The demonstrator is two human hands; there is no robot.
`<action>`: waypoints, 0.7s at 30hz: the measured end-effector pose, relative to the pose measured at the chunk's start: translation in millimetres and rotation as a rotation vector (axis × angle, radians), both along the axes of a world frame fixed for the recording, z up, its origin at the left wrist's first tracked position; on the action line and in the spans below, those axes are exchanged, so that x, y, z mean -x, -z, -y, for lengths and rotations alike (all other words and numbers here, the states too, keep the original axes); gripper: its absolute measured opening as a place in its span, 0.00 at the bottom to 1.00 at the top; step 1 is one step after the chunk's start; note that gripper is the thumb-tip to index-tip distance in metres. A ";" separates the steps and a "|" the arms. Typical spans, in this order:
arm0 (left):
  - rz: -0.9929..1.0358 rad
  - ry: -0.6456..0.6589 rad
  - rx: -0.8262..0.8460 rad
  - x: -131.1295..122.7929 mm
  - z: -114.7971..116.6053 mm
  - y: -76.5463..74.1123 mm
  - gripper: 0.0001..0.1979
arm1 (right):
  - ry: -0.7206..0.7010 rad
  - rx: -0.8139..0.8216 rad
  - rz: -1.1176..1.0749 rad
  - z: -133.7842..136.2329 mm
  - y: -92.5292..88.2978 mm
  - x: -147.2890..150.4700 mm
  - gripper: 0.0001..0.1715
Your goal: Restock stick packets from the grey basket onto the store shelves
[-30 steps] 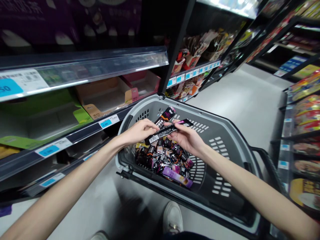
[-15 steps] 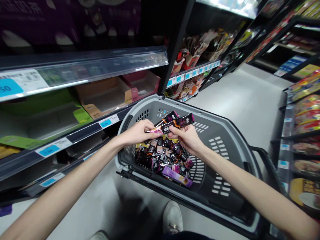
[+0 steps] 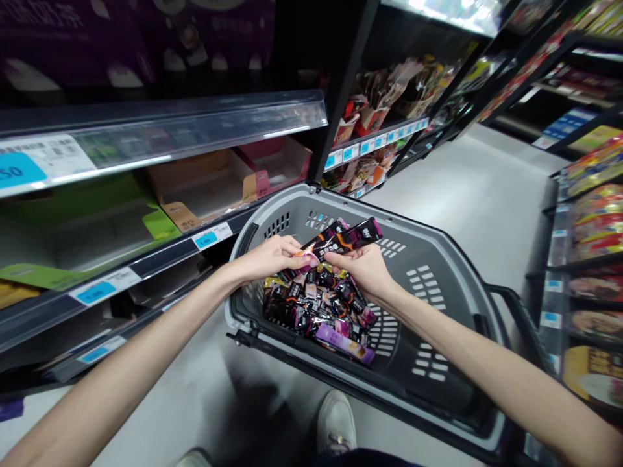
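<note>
Over the shopping basket, my left hand is closed on the lower left ends of two black stick packets. One black stick packet with orange and purple print lies in front, slanting up to the right. Behind it, the other packet shows only in part. My right hand grips the front packet near its middle, thumb on top. Below both hands, a pile of similar small packets fills the basket's left end. A light purple packet lies on the pile's near side.
Shelves with open display cartons and price tags border the basket on the left. Bagged goods line a shelf at the right. The basket's handle is at its right end. A white shoe stands below on the floor.
My right thumb has shifted slightly left along the front packet, and its upper right end has tilted up a little. My left hand has barely moved.
</note>
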State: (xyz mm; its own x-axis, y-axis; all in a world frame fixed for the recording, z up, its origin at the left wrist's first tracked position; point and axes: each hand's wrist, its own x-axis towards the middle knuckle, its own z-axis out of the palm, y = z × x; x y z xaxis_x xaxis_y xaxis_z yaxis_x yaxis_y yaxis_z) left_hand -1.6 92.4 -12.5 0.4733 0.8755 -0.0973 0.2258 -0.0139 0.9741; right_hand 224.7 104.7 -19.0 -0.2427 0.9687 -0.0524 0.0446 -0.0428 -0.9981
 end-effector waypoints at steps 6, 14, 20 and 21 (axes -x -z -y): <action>-0.120 0.034 -0.155 1.9 -2.4 3.0 0.21 | -0.023 0.009 -0.006 -0.6 2.3 -1.0 0.14; -0.019 -0.071 -0.133 0.4 -1.9 2.5 0.12 | -0.057 -0.002 -0.017 0.9 2.8 0.0 0.15; -0.025 -0.165 -0.180 -0.5 -1.2 2.1 0.08 | -0.114 0.054 -0.022 -1.3 7.1 -1.5 0.21; -0.022 -0.181 -0.177 -0.5 -1.3 2.8 0.08 | -0.125 0.068 -0.028 -1.6 8.2 -1.8 0.22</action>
State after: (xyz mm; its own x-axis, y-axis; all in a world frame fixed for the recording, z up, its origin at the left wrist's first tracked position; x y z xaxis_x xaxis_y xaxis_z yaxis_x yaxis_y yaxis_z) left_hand -1.1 93.7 -15.3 0.3066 0.9501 0.0571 0.2610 -0.1416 0.9549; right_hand 226.5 106.3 -27.1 -0.3640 0.9251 -0.1083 0.0258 -0.1062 -0.9940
